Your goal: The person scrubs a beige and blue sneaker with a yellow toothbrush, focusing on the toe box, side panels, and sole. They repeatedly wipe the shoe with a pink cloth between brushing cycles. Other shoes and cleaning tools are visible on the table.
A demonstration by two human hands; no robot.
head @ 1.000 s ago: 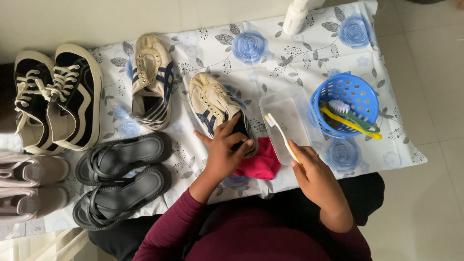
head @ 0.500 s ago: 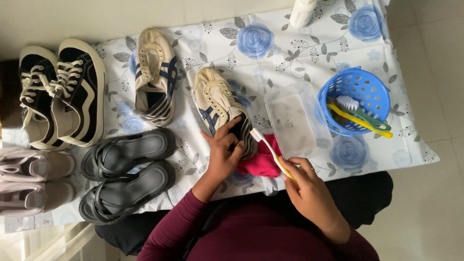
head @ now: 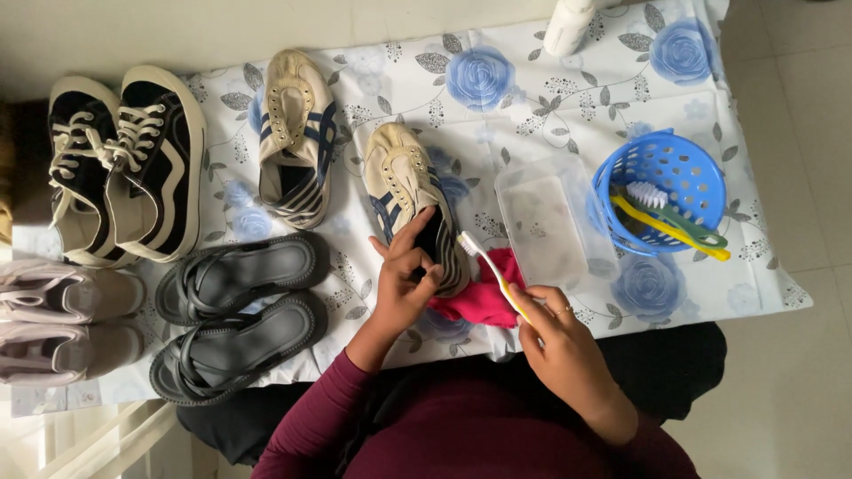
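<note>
The left hand (head: 404, 279) is stretched forward from a maroon sleeve, with the palm turned down. Its fingers (head: 415, 232) are spread and bent, and they are laid over the heel of a shoe (head: 404, 191). The right hand (head: 555, 333) is held lower and nearer to the body, with the wrist bent inward. Its fingers are closed around the handle of a toothbrush (head: 488, 266), which is pointed up and to the left.
</note>
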